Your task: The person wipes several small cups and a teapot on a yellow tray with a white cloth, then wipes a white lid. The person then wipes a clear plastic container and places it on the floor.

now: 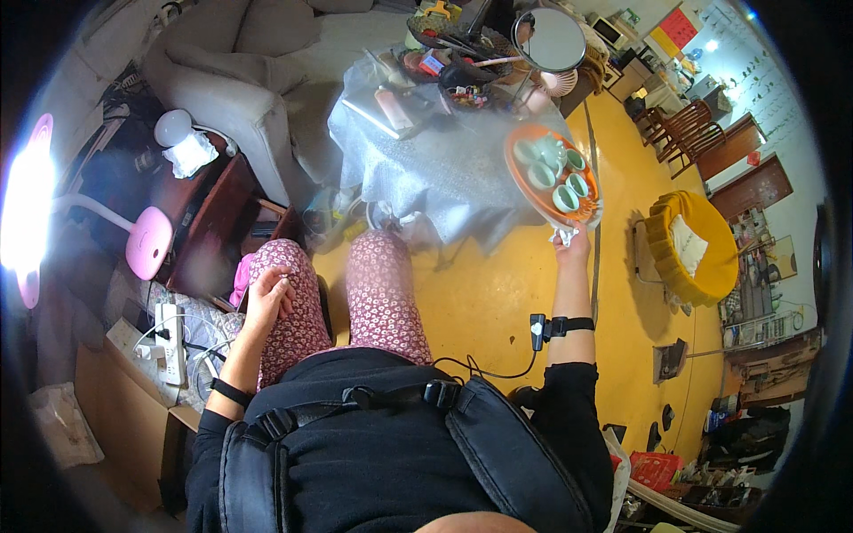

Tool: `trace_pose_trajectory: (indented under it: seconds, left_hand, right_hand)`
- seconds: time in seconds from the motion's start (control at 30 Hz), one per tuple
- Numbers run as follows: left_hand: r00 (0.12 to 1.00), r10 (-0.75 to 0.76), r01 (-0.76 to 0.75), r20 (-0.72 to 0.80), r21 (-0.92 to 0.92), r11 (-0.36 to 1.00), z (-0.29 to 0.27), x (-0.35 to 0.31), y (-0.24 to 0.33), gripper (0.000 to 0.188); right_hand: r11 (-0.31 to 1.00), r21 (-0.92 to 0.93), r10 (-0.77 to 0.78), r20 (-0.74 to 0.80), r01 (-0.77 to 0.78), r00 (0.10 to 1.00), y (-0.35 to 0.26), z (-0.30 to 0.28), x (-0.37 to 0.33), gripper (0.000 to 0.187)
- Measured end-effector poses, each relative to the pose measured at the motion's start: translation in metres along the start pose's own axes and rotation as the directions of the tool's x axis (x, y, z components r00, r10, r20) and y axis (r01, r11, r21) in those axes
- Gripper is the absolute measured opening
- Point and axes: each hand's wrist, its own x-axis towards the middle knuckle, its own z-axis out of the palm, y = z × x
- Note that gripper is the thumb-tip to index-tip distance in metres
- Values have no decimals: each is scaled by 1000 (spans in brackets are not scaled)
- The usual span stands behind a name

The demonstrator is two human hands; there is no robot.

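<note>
My left hand [274, 291] rests on my left thigh, over the patterned pink trousers [386, 284]. Its fingers are loosely bent and hold nothing. Out to the right, my right hand [573, 242] is closed on a crumpled white tissue [563, 234] at the near rim of an orange oval tray [521, 182]. Whether the fingers also grip the rim is hidden. Several pale green cups, one of them a cup [565, 198] near my hand, stand on the tray beside a pale green teapot [550, 153]. The tray sits at the right edge of the covered table.
A clear plastic sheet covers the table [426, 178], which also carries a pink bottle [393, 108], a round mirror [549, 40] and bowls of small items. A wooden drawer unit [213, 222] and a lit pink lamp [149, 242] stand left; a yellow-covered round stool [693, 249] stands right.
</note>
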Motion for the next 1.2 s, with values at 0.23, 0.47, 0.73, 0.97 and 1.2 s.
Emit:
trace_pose_trajectory:
  seconds: [0.23,0.47,0.73,0.97,1.2]
  left_hand:
    - [999,-32,32,-33,5,999,3,4,0,23]
    - [1000,26,-26,0,11,1000,2,6,-7,26]
    - [1000,-14,14,-16,-3,1000,0,7,-10,26]
    - [1000,12,-12,17,-3,1000,1,4,-3,25]
    - [1000,1,0,4,-27,1000,4,3,-2,25]
  right_hand:
    - [999,34,-21,-3,22,1000,11,19,-6,17]
    - [986,164,-44,184,14,982,14,18,-25,30]
    - [986,164,-35,145,11,989,22,34,-31,27]
    - [992,121,-38,120,23,992,28,58,-52,25]
    - [989,-146,10,179,17,984,28,55,-75,32]
